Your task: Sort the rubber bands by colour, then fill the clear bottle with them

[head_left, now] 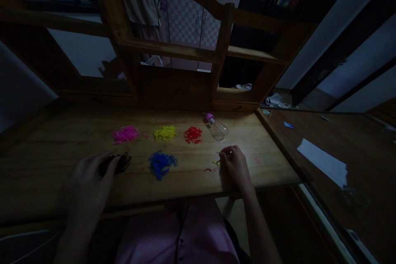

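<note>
On the wooden desk (62,144) lie sorted heaps of small rubber bands: pink (125,134), yellow (165,133), red (193,134), blue (161,163) and black (122,161). My left hand (89,181) hovers blurred at the black heap, its fingers spread over the heap's near side. My right hand (235,164) rests on the desk with fingers curled in a pinch beside a few loose bands (212,166); what it pinches is too small to name. A clear bottle with a pink cap (215,127) lies behind it.
A wooden shelf unit (173,49) rises along the desk's back edge. To the right stands a second, darker table (340,140) with a white paper (323,161) on it. My pink-clad lap (179,235) is below the desk's front edge.
</note>
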The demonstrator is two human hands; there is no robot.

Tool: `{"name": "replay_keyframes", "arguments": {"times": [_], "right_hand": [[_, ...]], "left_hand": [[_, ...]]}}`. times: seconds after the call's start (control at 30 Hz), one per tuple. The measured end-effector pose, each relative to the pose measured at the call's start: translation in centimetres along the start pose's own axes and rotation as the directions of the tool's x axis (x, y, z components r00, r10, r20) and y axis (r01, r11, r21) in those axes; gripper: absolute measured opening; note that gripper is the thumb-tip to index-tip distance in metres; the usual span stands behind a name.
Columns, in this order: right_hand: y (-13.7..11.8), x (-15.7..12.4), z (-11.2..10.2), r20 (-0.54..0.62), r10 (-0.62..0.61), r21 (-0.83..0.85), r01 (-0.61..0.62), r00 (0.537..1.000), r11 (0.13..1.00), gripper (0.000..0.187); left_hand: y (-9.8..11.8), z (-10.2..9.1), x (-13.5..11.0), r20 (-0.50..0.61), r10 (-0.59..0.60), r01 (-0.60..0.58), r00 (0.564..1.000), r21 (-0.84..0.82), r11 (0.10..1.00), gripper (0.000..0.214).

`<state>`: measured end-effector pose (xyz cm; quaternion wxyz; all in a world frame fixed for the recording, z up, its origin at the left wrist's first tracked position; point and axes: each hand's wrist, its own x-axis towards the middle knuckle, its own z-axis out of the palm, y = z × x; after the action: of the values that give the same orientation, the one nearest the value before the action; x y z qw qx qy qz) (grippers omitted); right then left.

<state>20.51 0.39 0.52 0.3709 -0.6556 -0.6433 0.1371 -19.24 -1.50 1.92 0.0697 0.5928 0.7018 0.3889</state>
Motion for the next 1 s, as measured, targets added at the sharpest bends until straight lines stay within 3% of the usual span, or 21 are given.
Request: {"name": "replay_keyframes", "arguments": {"times": [0.07, 0.1, 0.2, 0.23, 0.37, 0.5, 0.57, 0.67, 0.73, 0.8, 0.9, 1.0], "right_hand": [[0.0, 0.0, 0.3, 0.012, -0.003, -0.055, 0.003, 1.0, 0.998, 0.012], [-0.1, 0.0, 0.4, 0.012, -0.002, -0.071, 0.003, 1.0, 0.997, 0.012], [-0.2, -0.1, 0.3, -0.007, -0.005, -0.057, 0.005, 1.0, 0.998, 0.013], [-0.3, -0.1, 0.1, -0.016, -0.001, -0.033, 0.001, 1.0, 0.999, 0.014], [-0.5, -0.7, -1.1, -0.05, 0.05, 0.077, -0.046, 0.997, 0.996, 0.016], [-0.6, -1.9, -2.6, -0.125, 0.102, 0.115, -0.087, 0.987, 0.989, 0.013], [-0.5, -2.5, -3.2, -0.149, 0.133, 0.137, -0.113, 0.98, 0.984, 0.015], [-0.4, -3.1, -3.6, -0.174, 0.175, 0.171, -0.145, 0.969, 0.974, 0.019], [-0.5, -3.2, -3.7, -0.184, 0.186, 0.184, -0.152, 0.965, 0.971, 0.02], [-0.8, -3.1, -3.6, -0.187, 0.184, 0.192, -0.148, 0.965, 0.97, 0.02], [-1.3, -2.9, -3.3, -0.182, 0.179, 0.193, -0.143, 0.967, 0.971, 0.02], [-1.9, -2.8, -2.9, -0.154, 0.177, 0.205, -0.143, 0.972, 0.968, 0.019]], "left_hand": [[2.4, 0.5, -0.6, -0.118, 0.094, -0.093, 0.989, 0.01, 0.996, 0.021], [3.9, 1.0, -0.9, -0.126, 0.142, -0.144, 0.982, -0.006, 0.99, 0.021], [8.8, 3.7, -2.2, 0.072, 0.275, -0.264, 0.959, -0.129, 0.956, 0.019], [10.4, 5.0, -2.6, 0.168, 0.336, -0.306, 0.927, -0.181, 0.935, 0.017], [15.0, 10.9, -3.3, 0.425, 0.551, -0.442, 0.718, -0.333, 0.833, 0.016], [16.3, 15.0, -3.0, 0.499, 0.555, -0.504, 0.666, -0.248, 0.828, 0.008], [16.4, 15.6, -2.9, 0.523, 0.555, -0.529, 0.646, -0.218, 0.82, 0.007], [16.5, 15.0, -2.9, 0.542, 0.578, -0.569, 0.61, -0.208, 0.795, 0.007], [16.7, 14.0, -2.9, 0.533, 0.594, -0.585, 0.602, -0.211, 0.783, 0.008], [16.4, 12.9, -2.8, 0.51, 0.593, -0.583, 0.623, -0.202, 0.787, 0.009], [14.2, 11.0, -2.1, 0.461, 0.552, -0.551, 0.694, -0.152, 0.82, 0.007], [10.1, 8.4, -0.9, 0.368, 0.486, -0.507, 0.793, -0.044, 0.861, 0.007]]}}
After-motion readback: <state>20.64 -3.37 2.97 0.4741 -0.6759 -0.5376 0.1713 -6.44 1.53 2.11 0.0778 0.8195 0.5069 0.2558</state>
